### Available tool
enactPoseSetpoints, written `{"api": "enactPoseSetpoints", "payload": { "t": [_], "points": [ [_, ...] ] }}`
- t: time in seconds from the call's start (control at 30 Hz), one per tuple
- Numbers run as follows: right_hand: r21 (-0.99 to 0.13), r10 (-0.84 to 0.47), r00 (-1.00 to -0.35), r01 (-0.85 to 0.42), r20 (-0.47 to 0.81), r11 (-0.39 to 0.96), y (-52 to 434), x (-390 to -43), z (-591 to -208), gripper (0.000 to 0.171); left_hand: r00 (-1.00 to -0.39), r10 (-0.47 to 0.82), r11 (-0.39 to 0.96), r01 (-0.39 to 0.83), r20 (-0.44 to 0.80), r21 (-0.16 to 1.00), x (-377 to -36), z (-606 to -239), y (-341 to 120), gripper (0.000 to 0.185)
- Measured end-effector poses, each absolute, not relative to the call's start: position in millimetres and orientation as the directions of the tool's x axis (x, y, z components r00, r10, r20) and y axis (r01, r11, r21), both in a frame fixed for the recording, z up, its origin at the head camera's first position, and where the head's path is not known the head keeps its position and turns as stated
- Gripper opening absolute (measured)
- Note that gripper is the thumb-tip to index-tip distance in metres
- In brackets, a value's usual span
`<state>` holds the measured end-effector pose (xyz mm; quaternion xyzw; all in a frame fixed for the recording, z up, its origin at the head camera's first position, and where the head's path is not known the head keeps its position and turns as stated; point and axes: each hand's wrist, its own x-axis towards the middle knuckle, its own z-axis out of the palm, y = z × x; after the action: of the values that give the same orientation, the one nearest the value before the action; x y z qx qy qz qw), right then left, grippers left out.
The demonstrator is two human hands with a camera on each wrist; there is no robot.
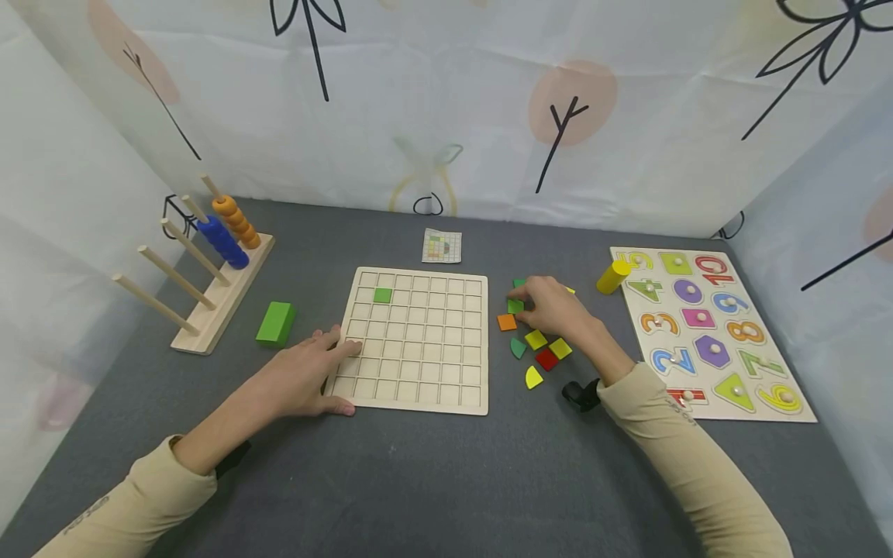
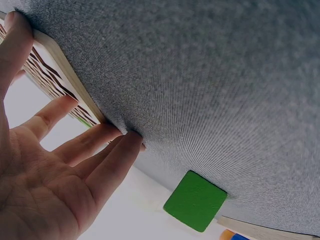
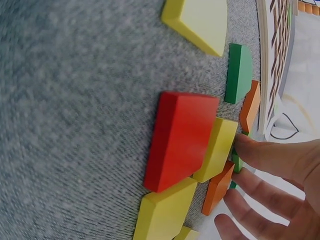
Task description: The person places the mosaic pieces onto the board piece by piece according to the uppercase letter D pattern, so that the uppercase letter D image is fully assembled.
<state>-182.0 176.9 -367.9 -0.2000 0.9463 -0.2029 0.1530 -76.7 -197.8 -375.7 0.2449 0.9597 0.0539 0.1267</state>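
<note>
A wooden grid board [image 1: 418, 341] lies mid-table with one green square tile [image 1: 382, 295] near its upper left. My left hand [image 1: 307, 376] rests at the board's left edge, index finger over the grid and thumb by the lower corner. The left wrist view shows relaxed fingers along the board's edge [image 2: 75, 75]. Right of the board, my right hand [image 1: 558, 306] pinches a green square tile [image 1: 515, 307] between thumb and index finger, low among loose pieces. Near it lie an orange tile [image 1: 506, 322], yellow tiles [image 1: 536, 339], a red tile [image 1: 547, 359] and a green rounded piece [image 1: 518, 348].
A small pattern card [image 1: 442, 246] lies behind the board. At left stand a peg stand [image 1: 222, 298] with blue and orange beads and a green block [image 1: 276, 324]. A yellow cylinder [image 1: 613, 277] stands beside the number puzzle [image 1: 705, 333] at right.
</note>
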Motion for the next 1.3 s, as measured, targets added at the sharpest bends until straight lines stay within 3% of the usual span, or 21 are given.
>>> {"api": "enactPoseSetpoints", "payload": {
  "t": [0.77, 1.3],
  "points": [
    [-0.429, -0.478, -0.871, -0.391, -0.112, 0.814, 174.4, -177.5, -367.4, 0.034, -0.851, 0.477, 0.877, 0.444, -0.221, 0.183, -77.8, -377.4, -197.7, 0.091],
    [-0.437, -0.476, -0.876, -0.399, -0.078, 0.806, 143.7, -177.0, -359.9, 0.033, -0.852, 0.474, 0.878, 0.442, -0.22, 0.183, -78.6, -379.4, -198.5, 0.091]
  ]
}}
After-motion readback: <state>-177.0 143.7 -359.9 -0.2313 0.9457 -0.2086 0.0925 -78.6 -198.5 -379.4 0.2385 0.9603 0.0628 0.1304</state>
